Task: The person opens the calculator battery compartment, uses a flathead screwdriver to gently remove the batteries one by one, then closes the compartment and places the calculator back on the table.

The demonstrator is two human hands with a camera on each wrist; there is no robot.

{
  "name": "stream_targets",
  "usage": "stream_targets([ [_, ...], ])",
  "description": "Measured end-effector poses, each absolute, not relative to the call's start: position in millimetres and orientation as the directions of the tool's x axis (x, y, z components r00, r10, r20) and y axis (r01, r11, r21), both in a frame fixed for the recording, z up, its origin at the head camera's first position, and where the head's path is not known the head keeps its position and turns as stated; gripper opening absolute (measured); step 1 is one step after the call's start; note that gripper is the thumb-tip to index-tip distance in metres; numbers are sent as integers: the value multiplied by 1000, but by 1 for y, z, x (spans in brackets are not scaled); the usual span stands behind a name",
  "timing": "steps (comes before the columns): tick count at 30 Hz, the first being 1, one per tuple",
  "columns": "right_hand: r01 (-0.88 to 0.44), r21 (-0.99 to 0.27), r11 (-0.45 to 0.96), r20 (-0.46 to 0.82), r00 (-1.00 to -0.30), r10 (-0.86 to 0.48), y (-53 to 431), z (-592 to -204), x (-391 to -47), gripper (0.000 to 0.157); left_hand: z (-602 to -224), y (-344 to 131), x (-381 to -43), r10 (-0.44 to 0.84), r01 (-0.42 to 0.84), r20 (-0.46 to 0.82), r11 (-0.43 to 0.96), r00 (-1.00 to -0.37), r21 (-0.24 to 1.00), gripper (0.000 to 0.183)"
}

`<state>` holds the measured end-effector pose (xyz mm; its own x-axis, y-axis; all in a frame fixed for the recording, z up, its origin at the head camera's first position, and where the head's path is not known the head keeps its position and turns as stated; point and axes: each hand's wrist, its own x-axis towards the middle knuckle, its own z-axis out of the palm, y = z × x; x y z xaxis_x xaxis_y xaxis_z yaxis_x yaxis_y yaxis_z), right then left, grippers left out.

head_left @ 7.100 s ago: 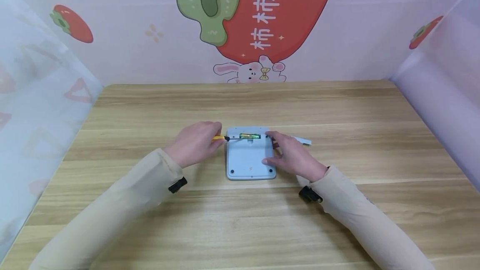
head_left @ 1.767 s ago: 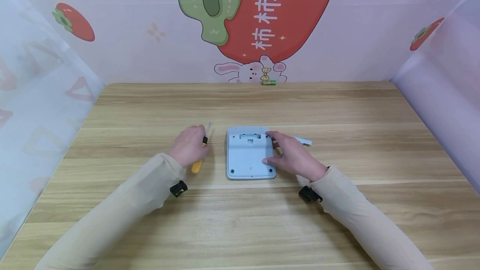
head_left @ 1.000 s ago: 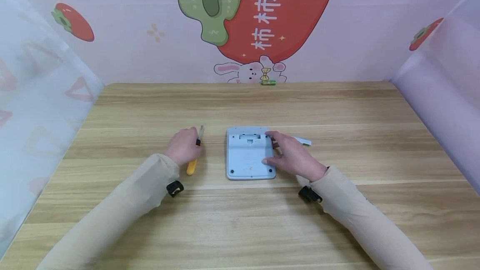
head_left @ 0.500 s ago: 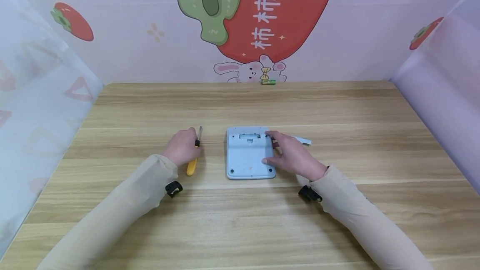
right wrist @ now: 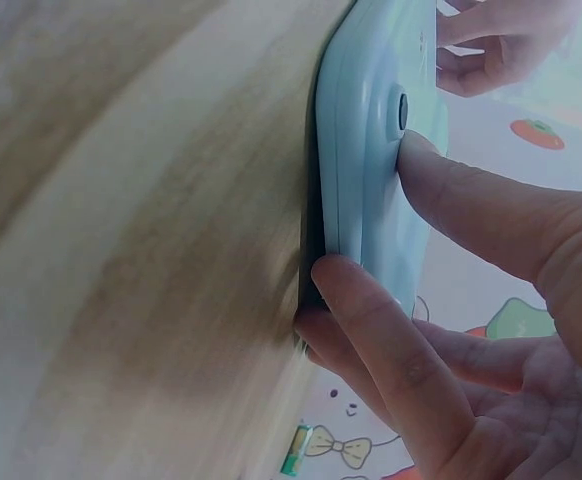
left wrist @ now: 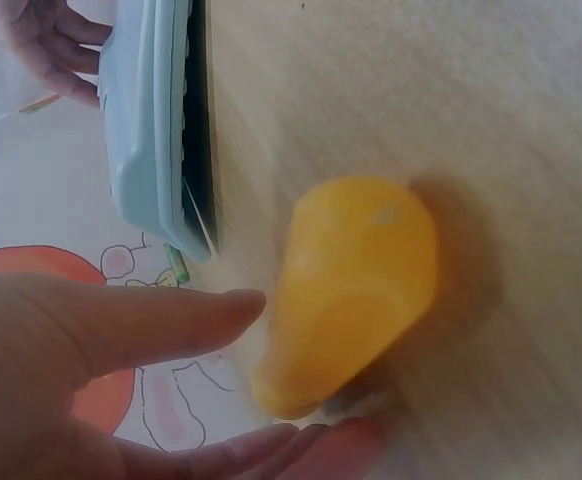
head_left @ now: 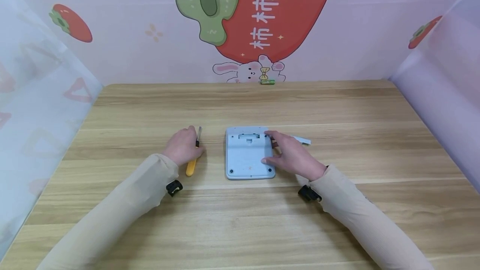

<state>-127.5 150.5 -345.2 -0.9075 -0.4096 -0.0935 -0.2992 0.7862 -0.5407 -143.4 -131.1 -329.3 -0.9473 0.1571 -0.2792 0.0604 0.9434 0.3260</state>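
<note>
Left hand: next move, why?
Probably lift the left hand off the yellow-handled screwdriver: its thumb looks clear, the slot in the pale-blue plastic device looks empty, and a green cylindrical battery lies far back on the wooden table.

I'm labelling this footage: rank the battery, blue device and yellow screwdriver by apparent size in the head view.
1. Blue device
2. Yellow screwdriver, partly hidden by the left hand
3. Battery, farthest away

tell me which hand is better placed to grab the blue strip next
Probably the right hand: though holding the device, it's nearer the strip; the left hand is across, at the screwdriver.
</note>
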Motion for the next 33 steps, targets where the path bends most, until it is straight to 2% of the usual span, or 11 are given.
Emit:
stream_targets([
  [7,-298,-547,782,-95,-906,-412,150,-345,-127,73,-328,-127,-141,140,72,-203,947,-969,313,44],
  [20,-290,-546,786,-102,-908,-406,150,-345,-127,74,-330,-110,-138,258,186,-106,876,-960,446,51],
  [26,-291,-541,789,-104,-908,-407,150,-345,-127,73,-332,-103,-136,286,182,-146,853,-947,489,64],
  [33,-292,-544,787,-105,-906,-409,151,-345,-127,72,-336,-95,-132,320,201,-178,853,-931,481,77],
])
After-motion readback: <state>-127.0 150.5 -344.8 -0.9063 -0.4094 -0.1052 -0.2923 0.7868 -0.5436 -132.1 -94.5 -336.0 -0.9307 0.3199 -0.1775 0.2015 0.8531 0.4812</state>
